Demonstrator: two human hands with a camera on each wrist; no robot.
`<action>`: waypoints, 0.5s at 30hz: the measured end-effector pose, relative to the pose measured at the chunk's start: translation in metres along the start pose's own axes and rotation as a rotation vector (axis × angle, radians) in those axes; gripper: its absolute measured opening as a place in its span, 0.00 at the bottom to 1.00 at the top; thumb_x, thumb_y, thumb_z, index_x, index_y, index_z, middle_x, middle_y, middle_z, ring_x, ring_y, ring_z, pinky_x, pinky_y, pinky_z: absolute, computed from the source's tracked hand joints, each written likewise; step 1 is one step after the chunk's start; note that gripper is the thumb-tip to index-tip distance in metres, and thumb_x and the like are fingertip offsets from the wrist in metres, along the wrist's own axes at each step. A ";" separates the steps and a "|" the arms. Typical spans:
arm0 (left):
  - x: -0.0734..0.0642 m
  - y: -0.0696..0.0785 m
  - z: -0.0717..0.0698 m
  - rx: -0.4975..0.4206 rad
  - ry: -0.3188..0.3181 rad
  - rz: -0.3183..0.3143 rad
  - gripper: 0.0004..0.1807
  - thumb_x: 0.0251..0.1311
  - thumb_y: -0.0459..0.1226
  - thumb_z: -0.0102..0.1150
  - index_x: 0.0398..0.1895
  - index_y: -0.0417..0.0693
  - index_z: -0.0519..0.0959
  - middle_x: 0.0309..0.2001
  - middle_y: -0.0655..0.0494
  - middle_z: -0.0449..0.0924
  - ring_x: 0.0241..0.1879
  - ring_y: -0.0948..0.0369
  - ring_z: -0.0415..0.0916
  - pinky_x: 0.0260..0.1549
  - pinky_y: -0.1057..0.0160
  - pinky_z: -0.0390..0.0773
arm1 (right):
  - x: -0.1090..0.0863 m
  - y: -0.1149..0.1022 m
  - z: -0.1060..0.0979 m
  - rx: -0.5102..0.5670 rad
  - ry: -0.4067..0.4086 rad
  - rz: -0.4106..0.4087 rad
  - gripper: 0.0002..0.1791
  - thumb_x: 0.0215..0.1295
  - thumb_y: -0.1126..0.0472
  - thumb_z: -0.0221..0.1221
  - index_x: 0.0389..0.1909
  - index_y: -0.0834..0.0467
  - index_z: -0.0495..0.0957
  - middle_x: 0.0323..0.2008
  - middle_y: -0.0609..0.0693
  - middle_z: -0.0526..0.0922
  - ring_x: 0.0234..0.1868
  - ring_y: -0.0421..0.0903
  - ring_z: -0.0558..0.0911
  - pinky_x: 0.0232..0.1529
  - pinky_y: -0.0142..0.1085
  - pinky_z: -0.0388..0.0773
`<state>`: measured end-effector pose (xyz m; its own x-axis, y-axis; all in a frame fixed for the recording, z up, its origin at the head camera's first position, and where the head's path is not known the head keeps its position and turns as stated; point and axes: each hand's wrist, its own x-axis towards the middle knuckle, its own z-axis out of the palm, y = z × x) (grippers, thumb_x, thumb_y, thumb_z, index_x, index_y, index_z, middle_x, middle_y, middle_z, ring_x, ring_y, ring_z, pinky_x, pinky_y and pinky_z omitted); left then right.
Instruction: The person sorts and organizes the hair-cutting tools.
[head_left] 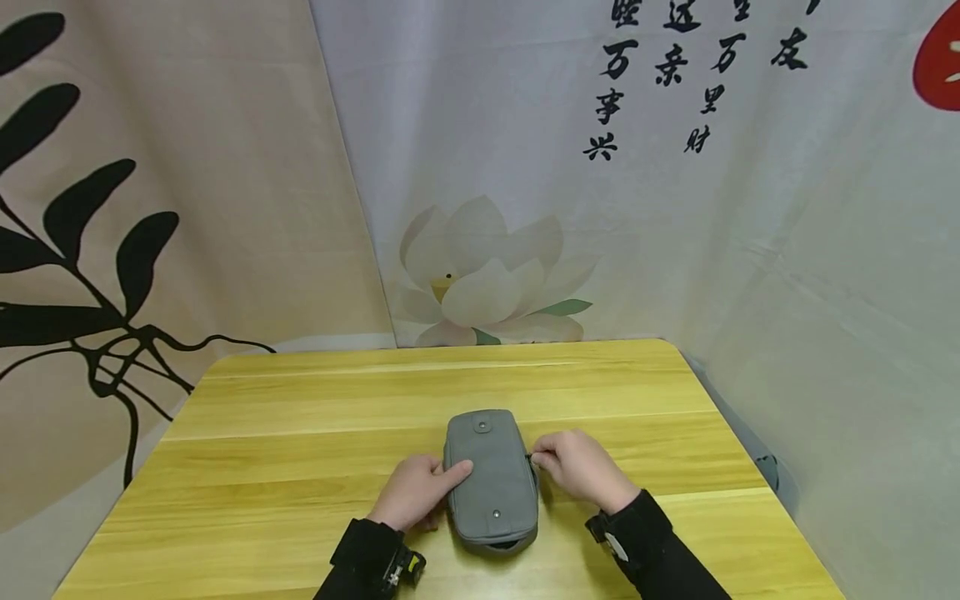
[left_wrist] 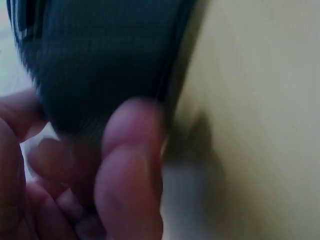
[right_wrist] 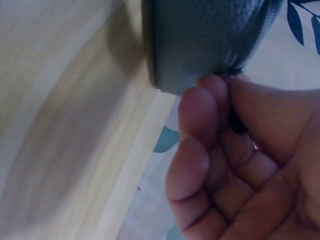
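Note:
A small grey zippered pouch [head_left: 491, 479] lies on the wooden table, with a snap at its far end and another at its near end. My left hand [head_left: 416, 492] grips its left side, thumb over the top face and fingers at the side and lower edge. At the right side, my right hand [head_left: 583, 468] pinches a black zipper pull [right_wrist: 238, 124] between thumb and forefinger. A dark gap in the zipper shows along the right edge and near end. The left wrist view is blurred, with fingertips [left_wrist: 132, 125] against the pouch's dark side.
The yellow wood-grain table [head_left: 315, 417] spreads around the pouch, its far edge well beyond the hands. Behind hangs a cloth backdrop [head_left: 480, 125] with a lotus, dark leaves and black writing. Black sleeves with wrist straps [head_left: 637, 529] cover both forearms.

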<state>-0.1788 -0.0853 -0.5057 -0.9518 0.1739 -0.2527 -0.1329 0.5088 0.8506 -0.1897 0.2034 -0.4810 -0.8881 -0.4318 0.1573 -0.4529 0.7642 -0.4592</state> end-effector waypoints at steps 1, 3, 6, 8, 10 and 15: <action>0.000 0.001 -0.001 0.070 0.061 0.005 0.32 0.63 0.65 0.69 0.28 0.46 0.74 0.20 0.56 0.71 0.19 0.59 0.73 0.19 0.64 0.71 | 0.003 0.001 -0.001 -0.007 -0.008 -0.002 0.06 0.75 0.63 0.65 0.42 0.54 0.91 0.37 0.47 0.92 0.36 0.40 0.87 0.39 0.35 0.85; 0.002 0.002 -0.001 0.174 0.183 0.030 0.35 0.57 0.65 0.74 0.39 0.43 0.76 0.33 0.49 0.77 0.30 0.55 0.75 0.27 0.60 0.73 | 0.008 0.002 -0.001 -0.018 -0.024 -0.003 0.06 0.76 0.62 0.65 0.43 0.53 0.91 0.38 0.46 0.92 0.37 0.40 0.88 0.41 0.36 0.86; 0.010 -0.001 -0.002 0.142 0.245 0.076 0.48 0.58 0.62 0.76 0.70 0.40 0.70 0.62 0.39 0.76 0.43 0.44 0.79 0.39 0.50 0.81 | 0.018 0.003 0.000 -0.037 -0.044 -0.018 0.06 0.76 0.61 0.65 0.43 0.52 0.91 0.39 0.45 0.92 0.38 0.40 0.88 0.42 0.36 0.87; 0.016 -0.006 -0.005 0.069 0.225 0.113 0.52 0.64 0.60 0.72 0.80 0.41 0.61 0.74 0.36 0.69 0.54 0.41 0.81 0.50 0.45 0.84 | 0.025 0.004 0.001 -0.043 -0.056 -0.033 0.07 0.75 0.62 0.65 0.43 0.51 0.92 0.39 0.44 0.93 0.40 0.40 0.89 0.44 0.37 0.87; 0.025 -0.012 -0.009 -0.033 0.186 0.108 0.49 0.69 0.59 0.68 0.82 0.42 0.61 0.75 0.36 0.70 0.49 0.42 0.84 0.44 0.47 0.87 | 0.033 0.004 0.002 -0.043 -0.069 -0.048 0.07 0.75 0.62 0.66 0.43 0.51 0.92 0.40 0.45 0.93 0.42 0.41 0.90 0.46 0.37 0.88; 0.044 -0.021 -0.018 -0.233 0.123 0.075 0.38 0.72 0.60 0.64 0.75 0.46 0.75 0.44 0.45 0.87 0.19 0.57 0.77 0.17 0.58 0.80 | 0.048 0.003 0.002 -0.057 -0.108 -0.061 0.07 0.76 0.61 0.65 0.44 0.50 0.92 0.42 0.44 0.93 0.44 0.43 0.91 0.48 0.38 0.88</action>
<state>-0.2231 -0.1035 -0.5267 -0.9859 0.0928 -0.1395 -0.1075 0.2880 0.9516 -0.2338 0.1838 -0.4767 -0.8463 -0.5255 0.0868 -0.5126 0.7593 -0.4010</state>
